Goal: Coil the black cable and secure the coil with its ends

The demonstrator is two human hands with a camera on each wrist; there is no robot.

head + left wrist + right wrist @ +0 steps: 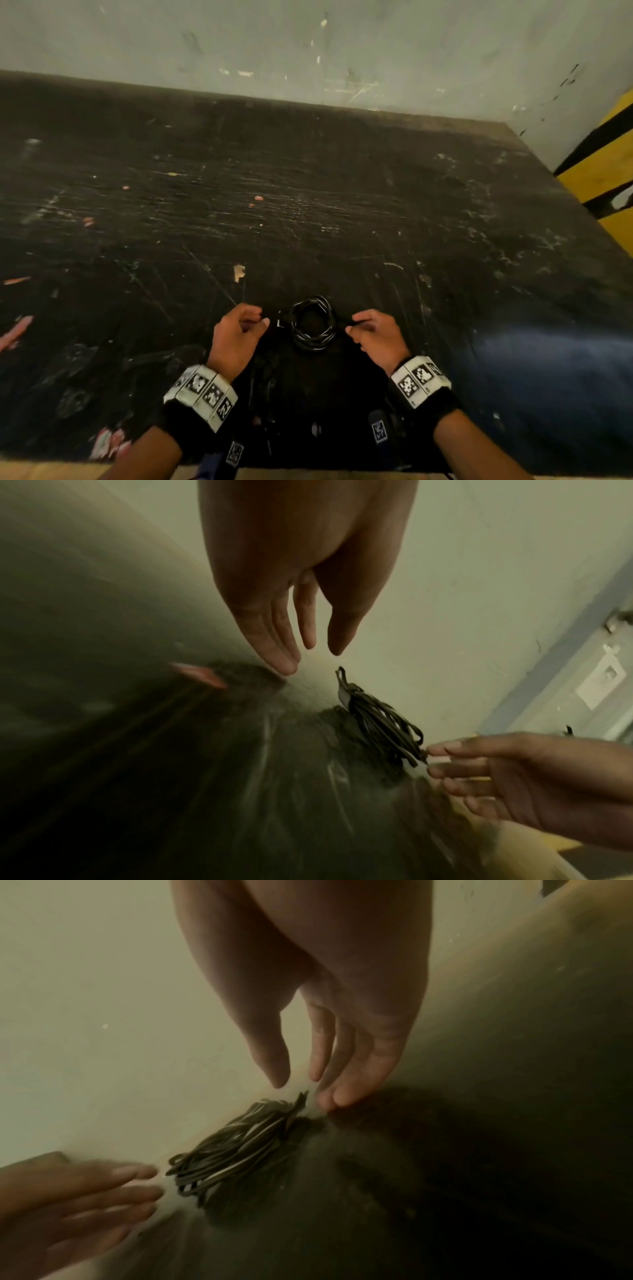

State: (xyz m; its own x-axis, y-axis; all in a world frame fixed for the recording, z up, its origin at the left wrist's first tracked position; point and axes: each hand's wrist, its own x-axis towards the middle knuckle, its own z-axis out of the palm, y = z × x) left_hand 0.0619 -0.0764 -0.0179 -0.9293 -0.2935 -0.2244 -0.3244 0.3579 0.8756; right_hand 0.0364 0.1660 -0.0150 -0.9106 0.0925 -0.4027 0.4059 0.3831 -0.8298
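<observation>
Black cable (312, 323) lies coiled on scratched dark table (308, 205), both hands relaxed, empty.

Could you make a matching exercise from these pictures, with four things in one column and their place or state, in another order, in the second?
Things:
1. black cable
2. left hand
3. right hand
4. table

Places or states:
A. dark, scratched surface
B. left of the coil, fingers relaxed, holding nothing
C. wound into a coil, lying between the hands
D. right of the coil, fingers relaxed, holding nothing

Pairs: 1-C, 2-B, 3-D, 4-A
</observation>
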